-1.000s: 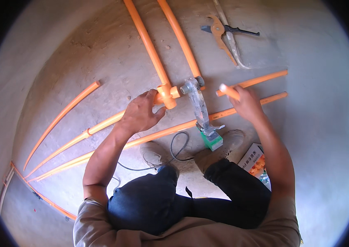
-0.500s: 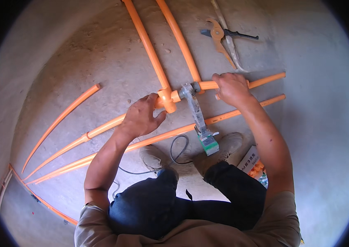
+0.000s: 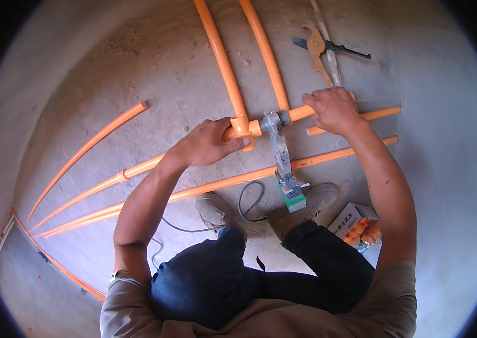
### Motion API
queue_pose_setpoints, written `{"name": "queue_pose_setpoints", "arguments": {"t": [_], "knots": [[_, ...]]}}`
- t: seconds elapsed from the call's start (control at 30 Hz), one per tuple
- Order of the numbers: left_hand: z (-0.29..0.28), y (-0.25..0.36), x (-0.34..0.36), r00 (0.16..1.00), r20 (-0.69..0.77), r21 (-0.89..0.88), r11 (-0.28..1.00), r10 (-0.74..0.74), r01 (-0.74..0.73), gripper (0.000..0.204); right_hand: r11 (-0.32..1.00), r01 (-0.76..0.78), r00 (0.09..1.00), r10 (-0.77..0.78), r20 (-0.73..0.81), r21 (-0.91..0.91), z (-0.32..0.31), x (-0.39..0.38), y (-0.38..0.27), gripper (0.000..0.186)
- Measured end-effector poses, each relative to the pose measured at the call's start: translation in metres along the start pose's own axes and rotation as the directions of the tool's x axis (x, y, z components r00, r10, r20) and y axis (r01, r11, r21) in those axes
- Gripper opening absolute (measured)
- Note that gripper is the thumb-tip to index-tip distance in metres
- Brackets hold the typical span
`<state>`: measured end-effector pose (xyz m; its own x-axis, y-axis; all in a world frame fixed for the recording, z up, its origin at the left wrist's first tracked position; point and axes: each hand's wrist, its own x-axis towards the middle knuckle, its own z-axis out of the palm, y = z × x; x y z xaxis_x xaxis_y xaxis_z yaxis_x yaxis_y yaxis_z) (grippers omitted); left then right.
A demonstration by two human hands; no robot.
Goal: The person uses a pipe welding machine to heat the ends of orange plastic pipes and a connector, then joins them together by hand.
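Note:
An orange pipe with a tee fitting is in my left hand, whose thumb presses against the tee. My right hand is wrapped round another orange pipe. Between the two pieces stands a pipe fusion heater, its metal blade stained and its handle end green. The tee's side meets one grey heating socket, and the right-hand pipe meets the one opposite. How deep either sits cannot be seen.
Long orange pipes lie across the floor near my shoes. A pipe cutter rests on a rod at the far right. A grey cord curls between my feet. An opened box of orange fittings is beside my right knee.
The whole view has shifted a little. My left hand has moved up to the tee, its thumb now pressed there. The right-hand pipe is tilted more, its far end showing beyond my hand.

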<state>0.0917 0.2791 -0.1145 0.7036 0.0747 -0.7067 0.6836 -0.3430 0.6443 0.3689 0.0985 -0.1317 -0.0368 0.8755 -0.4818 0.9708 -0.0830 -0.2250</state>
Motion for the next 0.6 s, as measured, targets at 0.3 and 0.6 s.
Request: {"name": "queue_pose_setpoints", "arguments": {"t": [0.3,0.6], "knots": [[0.009,-0.003,0.009,0.999,-0.035,0.103,0.994,0.03,-0.027,0.079,0.999,-0.039,0.997,0.04,0.063,-0.02,-0.005,0.003,-0.004,0.021],[0.008,-0.002,0.006,0.999,-0.008,0.144,0.989,0.038,-0.036,0.081,0.998,-0.058,0.99,0.059,0.127,-0.018,-0.006,0.005,-0.007,0.028]]}}
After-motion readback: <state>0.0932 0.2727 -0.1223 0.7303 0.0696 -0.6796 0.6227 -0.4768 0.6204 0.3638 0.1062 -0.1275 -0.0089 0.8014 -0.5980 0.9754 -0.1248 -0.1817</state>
